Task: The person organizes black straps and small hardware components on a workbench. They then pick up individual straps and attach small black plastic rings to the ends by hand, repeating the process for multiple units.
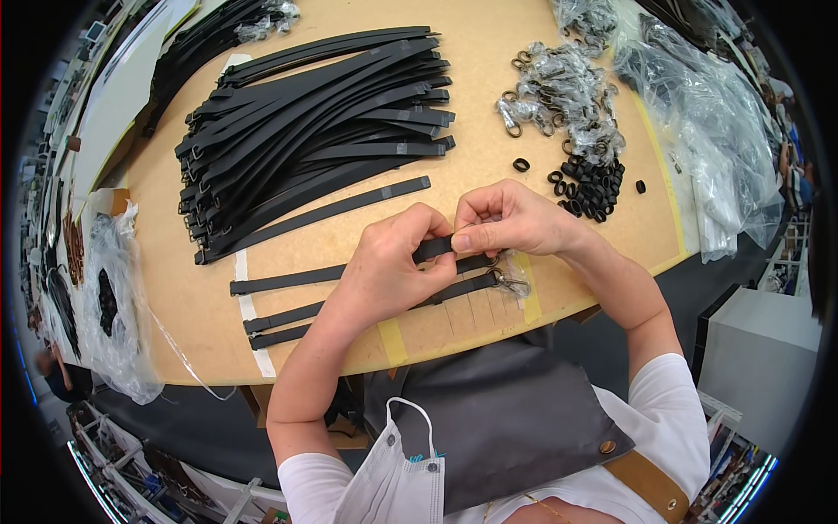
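My left hand (pixel 384 266) is closed around a flat black strap (pixel 434 250), near one end. The fingers of my right hand (pixel 515 220) pinch together at that end, partly covering it. Whether a small loop sits between them I cannot tell. The strap's other part runs left under my left wrist. Below my hands, more black straps (pixel 281 337) lie side by side toward the table's front edge. A metal clasp (pixel 498 277) in clear wrap sits at the right end of one. Another strap (pixel 327 218) lies apart, just beyond my left hand.
A large heap of black straps (pixel 323 118) with metal buckles covers the table's (pixel 489 349) far left part. At the right are plastic-wrapped metal clasps (pixel 567 96) and a pile of small black loops (pixel 596 190). Clear plastic bags (pixel 711 148) lie along the right edge.
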### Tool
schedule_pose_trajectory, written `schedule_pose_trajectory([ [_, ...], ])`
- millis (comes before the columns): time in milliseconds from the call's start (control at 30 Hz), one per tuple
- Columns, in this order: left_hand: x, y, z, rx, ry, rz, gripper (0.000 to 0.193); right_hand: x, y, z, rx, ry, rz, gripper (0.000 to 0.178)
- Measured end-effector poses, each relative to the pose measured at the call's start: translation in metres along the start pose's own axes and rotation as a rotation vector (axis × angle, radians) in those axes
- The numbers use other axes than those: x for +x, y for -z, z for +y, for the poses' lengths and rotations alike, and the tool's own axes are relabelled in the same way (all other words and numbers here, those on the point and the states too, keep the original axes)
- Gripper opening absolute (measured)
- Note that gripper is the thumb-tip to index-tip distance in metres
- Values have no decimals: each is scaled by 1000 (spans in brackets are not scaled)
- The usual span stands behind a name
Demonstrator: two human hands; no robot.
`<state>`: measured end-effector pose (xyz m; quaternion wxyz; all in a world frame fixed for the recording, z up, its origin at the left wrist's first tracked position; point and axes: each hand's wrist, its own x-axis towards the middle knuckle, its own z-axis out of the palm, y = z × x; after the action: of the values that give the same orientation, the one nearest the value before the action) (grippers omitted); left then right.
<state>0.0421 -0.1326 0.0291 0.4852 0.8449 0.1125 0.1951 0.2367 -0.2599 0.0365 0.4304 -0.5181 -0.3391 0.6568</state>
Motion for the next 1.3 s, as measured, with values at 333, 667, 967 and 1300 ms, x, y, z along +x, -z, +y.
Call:
schedule_pose_trajectory([
  [333,-1,-2,-2,-38,-8,-40,22,3,-9,10,-24,65,86,11],
  [667,-3,1,0,-207,63,-123,48,0,-23,20,-81,182,145,13],
  [967,-1,16,14,-349,118,-129,44,-10,5,-2,-44,4,-104,31],
  [1300,2,13,-1,-332,146,-345,28,-7,8,4,-204,188,-170,23],
])
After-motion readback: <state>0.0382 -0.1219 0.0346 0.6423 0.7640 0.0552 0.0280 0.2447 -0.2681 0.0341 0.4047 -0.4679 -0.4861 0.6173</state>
